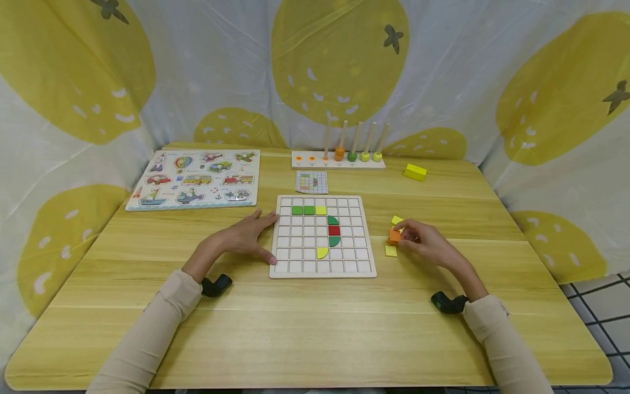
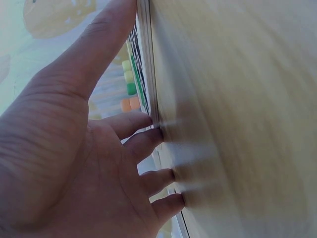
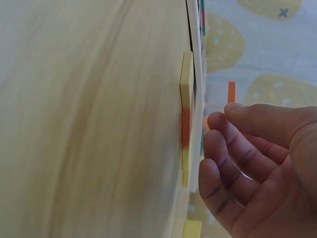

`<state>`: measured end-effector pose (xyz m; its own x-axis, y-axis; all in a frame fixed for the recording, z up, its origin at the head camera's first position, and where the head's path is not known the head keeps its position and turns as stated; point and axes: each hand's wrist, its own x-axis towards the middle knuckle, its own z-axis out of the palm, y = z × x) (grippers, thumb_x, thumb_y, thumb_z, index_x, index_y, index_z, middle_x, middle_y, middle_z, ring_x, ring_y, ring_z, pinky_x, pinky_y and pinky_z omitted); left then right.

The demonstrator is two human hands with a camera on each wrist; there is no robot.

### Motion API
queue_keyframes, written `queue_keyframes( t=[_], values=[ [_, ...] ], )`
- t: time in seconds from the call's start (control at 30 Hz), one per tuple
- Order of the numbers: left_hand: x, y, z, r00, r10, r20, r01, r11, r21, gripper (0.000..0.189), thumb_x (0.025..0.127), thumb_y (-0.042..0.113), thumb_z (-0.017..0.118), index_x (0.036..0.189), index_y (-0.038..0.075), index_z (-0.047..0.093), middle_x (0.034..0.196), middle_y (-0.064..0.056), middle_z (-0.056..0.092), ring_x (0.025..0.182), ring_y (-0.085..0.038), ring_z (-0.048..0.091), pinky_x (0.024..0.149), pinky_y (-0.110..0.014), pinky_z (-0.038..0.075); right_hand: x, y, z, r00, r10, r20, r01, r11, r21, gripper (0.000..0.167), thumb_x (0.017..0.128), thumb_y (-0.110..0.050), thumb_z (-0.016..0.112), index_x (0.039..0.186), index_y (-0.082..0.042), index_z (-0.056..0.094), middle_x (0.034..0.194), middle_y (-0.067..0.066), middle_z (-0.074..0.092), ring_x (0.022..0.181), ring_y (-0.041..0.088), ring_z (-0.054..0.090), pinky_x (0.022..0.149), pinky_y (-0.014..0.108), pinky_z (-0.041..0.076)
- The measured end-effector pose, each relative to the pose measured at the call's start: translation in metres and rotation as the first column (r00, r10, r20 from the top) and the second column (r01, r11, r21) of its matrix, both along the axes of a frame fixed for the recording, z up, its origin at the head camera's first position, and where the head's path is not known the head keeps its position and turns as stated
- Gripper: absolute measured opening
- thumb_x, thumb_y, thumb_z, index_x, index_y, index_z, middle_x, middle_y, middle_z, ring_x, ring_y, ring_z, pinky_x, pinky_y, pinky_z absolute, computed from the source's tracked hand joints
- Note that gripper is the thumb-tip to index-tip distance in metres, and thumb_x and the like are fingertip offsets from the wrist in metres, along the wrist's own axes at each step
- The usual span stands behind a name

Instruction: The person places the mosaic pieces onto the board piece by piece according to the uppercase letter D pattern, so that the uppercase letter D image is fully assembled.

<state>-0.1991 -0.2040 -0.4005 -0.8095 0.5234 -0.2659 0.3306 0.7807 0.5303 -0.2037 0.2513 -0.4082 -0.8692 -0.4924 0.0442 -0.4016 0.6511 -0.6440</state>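
Printed card [image 1: 311, 182] between grid board [image 1: 306, 241] and peg rack [image 1: 331, 164], puzzle [image 1: 204, 189] leftward.

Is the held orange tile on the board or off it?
Off: the right hand pinches the orange tile above the table, right of the board.

The table [image 1: 315, 328] carries a grid board [image 1: 297, 241], puzzle [image 1: 194, 169] and peg stand [image 1: 337, 165].

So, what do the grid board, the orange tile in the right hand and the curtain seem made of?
Grid board: wood, probably, pale and matt, from its layered-looking edge.
Orange tile: perhaps painted wood, evenly coloured, though plastic is possible.
Curtain: apparently printed cloth, going by its soft folds.
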Motion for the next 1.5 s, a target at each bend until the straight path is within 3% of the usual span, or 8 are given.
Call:
queue_keyframes(
  t=[0.27, 0.9, 1.5],
  values=[
    [-0.001, 0.000, 0.000, 1.000, 0.000, 0.001, 0.000, 1.000, -0.003, 0.113, 0.070, 0.053, 0.080, 0.154, 0.007, 0.019, 0.160, -0.014, 0.012, 0.144, -0.045, -0.004, 0.110, -0.065, 0.014, -0.006, -0.027, 0.002, 0.998, 0.060, -0.020, -0.061, 0.998, -0.033, 0.023, 0.091, -0.005, 0.065, 0.114, -0.005, 0.062, 0.085, 0.002, 0.063, 0.072, 0.014, 0.054, 0.063, 0.025, 0.046],
    [0.000, 0.001, 0.001, 1.000, 0.000, -0.006, 0.000, 1.000, 0.003, 0.112, 0.071, 0.053, 0.080, 0.153, 0.006, 0.019, 0.160, -0.014, 0.012, 0.144, -0.045, -0.004, 0.111, -0.064, 0.012, -0.015, -0.091, 0.013, 0.980, 0.174, 0.098, -0.166, 0.982, -0.090, 0.025, 0.087, -0.007, 0.070, 0.111, -0.006, 0.062, 0.086, 0.004, 0.065, 0.077, 0.017, 0.059, 0.074, 0.029, 0.051],
    [0.000, 0.001, 0.002, 1.000, 0.014, 0.017, -0.014, 1.000, -0.006, 0.113, 0.071, 0.052, 0.080, 0.154, 0.009, 0.017, 0.161, -0.012, 0.010, 0.144, -0.045, -0.005, 0.109, -0.066, 0.012, -0.015, -0.130, 0.008, 0.959, 0.279, 0.052, -0.274, 0.958, -0.083, 0.024, 0.087, -0.006, 0.069, 0.110, -0.006, 0.062, 0.089, 0.001, 0.065, 0.082, 0.012, 0.061, 0.074, 0.026, 0.052]
  ],
)
